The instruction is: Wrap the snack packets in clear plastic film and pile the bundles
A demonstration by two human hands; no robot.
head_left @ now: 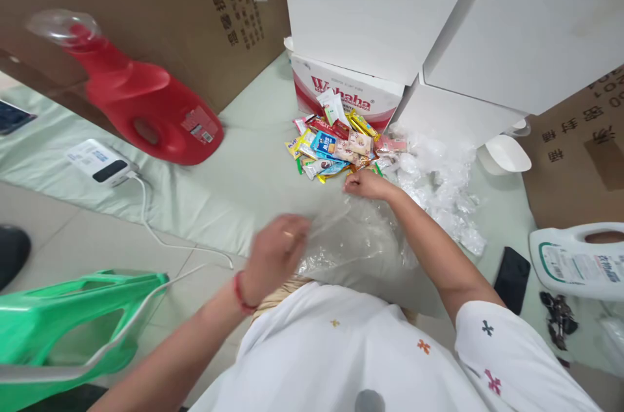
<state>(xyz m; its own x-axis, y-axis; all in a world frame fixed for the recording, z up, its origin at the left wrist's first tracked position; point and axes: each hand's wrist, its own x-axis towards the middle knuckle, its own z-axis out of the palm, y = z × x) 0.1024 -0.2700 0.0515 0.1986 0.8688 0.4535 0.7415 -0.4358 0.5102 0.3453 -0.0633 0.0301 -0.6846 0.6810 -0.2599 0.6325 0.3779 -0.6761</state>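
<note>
One clear plastic bag (358, 240) lies just below frame centre, under the wrapped snacks (335, 142). Left hand (279, 246): fingers curled, blurred, hold unclear. Right hand (368, 184): fingers closed, apparently pinching the bag. Uneven pulling could tear it.

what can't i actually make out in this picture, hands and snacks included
In the head view:
Left hand: blurred, so whether it grips the clear bag is unclear.
Right hand: its own curled fingers hide whether it pinches anything.
Snack pile: upper packets cover those beneath.
Wahaha box: packets hide part of its front.
Green plastic stool: cut off by the left edge.
</note>
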